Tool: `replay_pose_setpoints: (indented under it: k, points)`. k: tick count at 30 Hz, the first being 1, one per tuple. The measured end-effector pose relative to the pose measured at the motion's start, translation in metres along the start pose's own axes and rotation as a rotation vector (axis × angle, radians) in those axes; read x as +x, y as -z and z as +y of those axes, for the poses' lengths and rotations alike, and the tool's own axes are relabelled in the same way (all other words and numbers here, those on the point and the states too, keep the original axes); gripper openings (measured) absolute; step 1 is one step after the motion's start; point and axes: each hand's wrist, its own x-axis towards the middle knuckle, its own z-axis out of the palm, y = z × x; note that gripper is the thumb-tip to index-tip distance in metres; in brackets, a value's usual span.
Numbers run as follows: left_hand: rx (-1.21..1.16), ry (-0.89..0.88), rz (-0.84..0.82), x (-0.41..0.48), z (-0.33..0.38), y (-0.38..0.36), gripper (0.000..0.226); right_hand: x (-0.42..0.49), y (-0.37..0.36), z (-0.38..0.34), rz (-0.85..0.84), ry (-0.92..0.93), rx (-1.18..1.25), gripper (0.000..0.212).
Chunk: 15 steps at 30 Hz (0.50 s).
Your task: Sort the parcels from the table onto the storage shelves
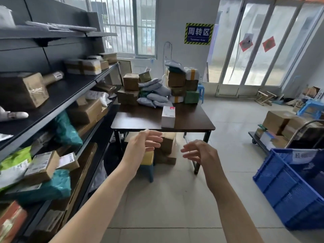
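Observation:
A dark wooden table [140, 120] stands ahead. A white box with a pink mark [168, 117] stands upright near its front edge. At the table's back lie brown cartons [131, 81], grey mailer bags [156, 92], a green box [191, 97] and a taller stack of cartons [177, 78]. Dark storage shelves [57, 100] run along the left, holding cartons and teal bags [67, 131]. My left hand [143, 143] and my right hand [201, 154] are raised in front of the table's near edge, both empty with fingers apart and curled.
Cartons [167, 146] and a small stool [147, 165] sit under the table. A blue plastic crate [287, 190] stands at the right, behind it a trolley [259, 142] loaded with cartons. Glass doors close the back right. Tiled floor lies between me and the table.

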Motion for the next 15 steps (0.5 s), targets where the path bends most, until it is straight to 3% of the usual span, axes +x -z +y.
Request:
replay_pose_setpoints:
  k: [15]
  points:
    - [0.023,-0.012,-0.146,0.346,-0.071,0.005,0.047,0.332,-0.086,0.033,0.035,0.007,-0.028,0.039]
